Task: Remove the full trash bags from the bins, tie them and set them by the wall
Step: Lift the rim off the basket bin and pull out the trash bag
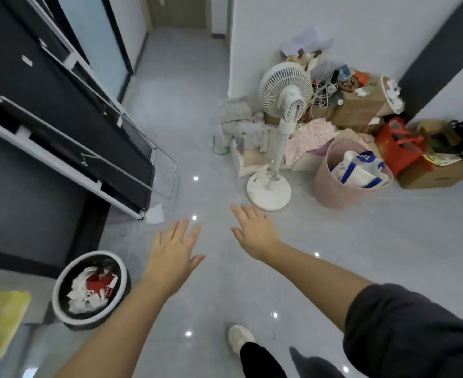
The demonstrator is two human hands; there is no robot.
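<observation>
Left hand [174,251]: held out above the floor [334,241], palm down, fingers [182,230] straight and spread, released, grasping nothing.
Right hand [255,233]: likewise out over the floor, fingers [248,211] straight, released, nothing in them.
Bin [57,285]: upright on the floor at lower left, beside the dark cabinet [20,186], round mouth facing up.
Bag [106,261]: black liner still seated in the bin, heaped with white and red trash, untied.
Key relation: the bin lies left of the left forearm and back toward the person, behind the fingertips; the left hand is nearer, the right well apart.
Likely next: draw the left hand back and down to the rim.
Pink tub [331,192]: beside the fan [286,91], ahead and right of the right hand, holding a white and blue bag; whether it is a bin, I cannot tell.
Wall [252,36]: white, behind the clutter.
</observation>
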